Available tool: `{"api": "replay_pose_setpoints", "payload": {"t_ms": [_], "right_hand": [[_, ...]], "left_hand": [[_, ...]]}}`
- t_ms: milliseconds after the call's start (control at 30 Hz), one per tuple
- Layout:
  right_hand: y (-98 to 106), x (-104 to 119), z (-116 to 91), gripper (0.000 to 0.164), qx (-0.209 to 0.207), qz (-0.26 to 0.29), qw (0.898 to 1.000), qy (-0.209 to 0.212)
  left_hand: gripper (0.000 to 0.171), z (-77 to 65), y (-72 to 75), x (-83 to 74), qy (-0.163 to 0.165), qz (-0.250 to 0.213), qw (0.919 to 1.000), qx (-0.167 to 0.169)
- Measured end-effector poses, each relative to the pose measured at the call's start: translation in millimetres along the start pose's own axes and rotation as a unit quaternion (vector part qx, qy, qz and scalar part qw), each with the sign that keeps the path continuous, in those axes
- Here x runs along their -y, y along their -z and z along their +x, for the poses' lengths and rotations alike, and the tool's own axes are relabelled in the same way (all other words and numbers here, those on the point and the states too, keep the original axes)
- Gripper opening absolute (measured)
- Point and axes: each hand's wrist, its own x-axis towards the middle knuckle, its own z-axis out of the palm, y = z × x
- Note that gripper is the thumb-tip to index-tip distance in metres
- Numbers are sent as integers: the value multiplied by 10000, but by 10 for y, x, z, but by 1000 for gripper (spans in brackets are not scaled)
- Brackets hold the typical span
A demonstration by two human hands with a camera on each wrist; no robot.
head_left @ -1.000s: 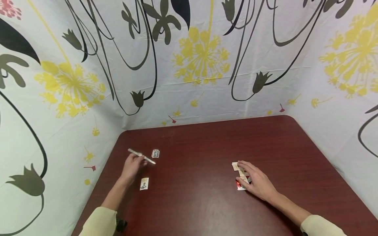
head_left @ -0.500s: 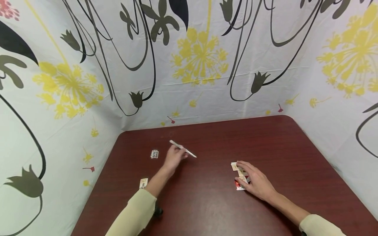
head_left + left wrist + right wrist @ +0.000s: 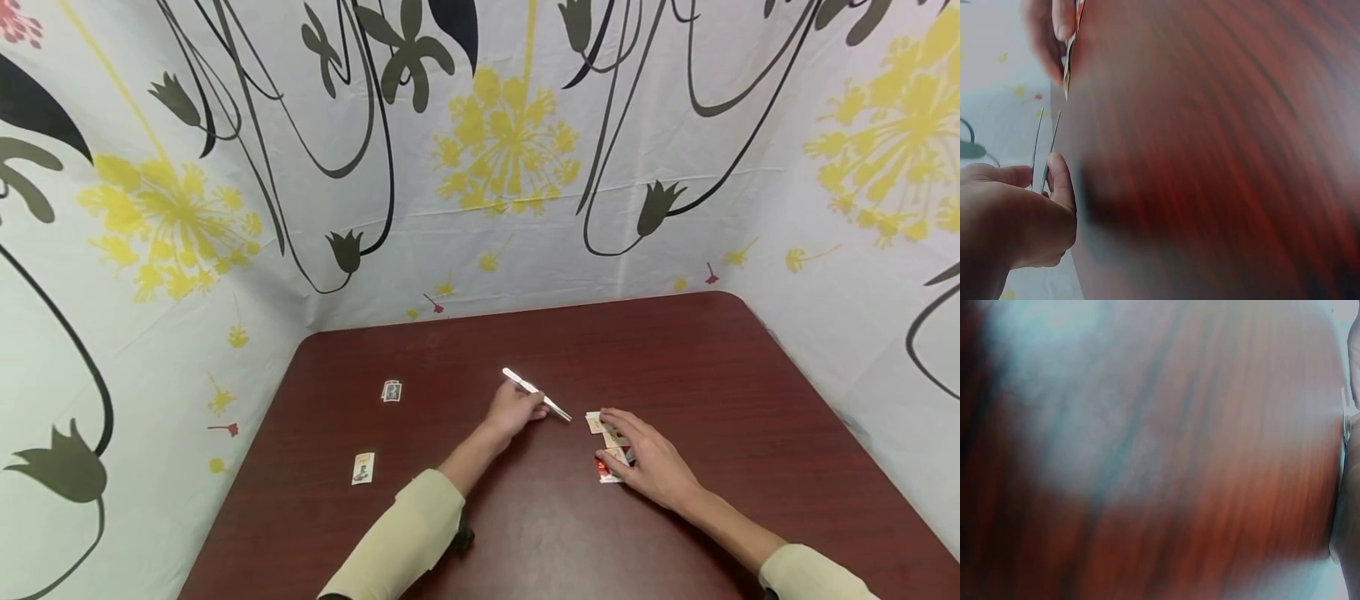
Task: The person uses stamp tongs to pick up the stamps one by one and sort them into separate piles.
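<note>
Tweezers (image 3: pixel 557 407) are pinched between the thumb and fingers of my left hand (image 3: pixel 512 410), above the table's middle. Their tips point right, towards a group of small stamps (image 3: pixel 595 423), and stand slightly apart in the left wrist view. My right hand (image 3: pixel 651 457) rests over these overlapping stamps, its thumb and fingers spread and fairly straight; it partly hides them. One stamp in the group shows red. Seen edge-on in the left wrist view, the stamps (image 3: pixel 1068 69) lie beneath the right fingers, apart from the tweezers.
On the left of the dark red-brown table (image 3: pixel 420 533) lie a small overlapping pile of grey stamps (image 3: pixel 392 391) and, nearer, a single cream stamp (image 3: pixel 363 468). Flower-patterned cloth (image 3: pixel 480 250) surrounds the table's back and sides.
My left hand has carried the tweezers from beside the grey stamps rightward across the table, close to the right hand. The right hand has stayed over its stamps.
</note>
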Motion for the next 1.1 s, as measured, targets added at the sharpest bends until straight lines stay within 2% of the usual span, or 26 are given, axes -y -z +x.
{"api": "replay_pose_setpoints", "payload": {"t_ms": [200,433,600,767,933,1100], "right_hand": [[6,-10,-1,64,20,9,10000,-38],[5,-17,-4,64,-57,23,10000,50],[0,-21,-8,63,-74,6,9999,75],[-1,-18,-9,63,-25,39,10000,44],[-2,-10,-13,63,-57,36,10000,56],[0,-8,-8,60,-60,12,9999,105]], "left_hand": [[16,-18,-244,44,78,214,9997,124],[14,-20,-352,55,62,436,9990,102],[13,-16,-365,57,17,609,9981,76],[13,6,-327,55,-35,594,9982,-29],[12,63,-274,36,-100,474,9984,-277],[10,122,-275,27,-183,563,9961,-650]]}}
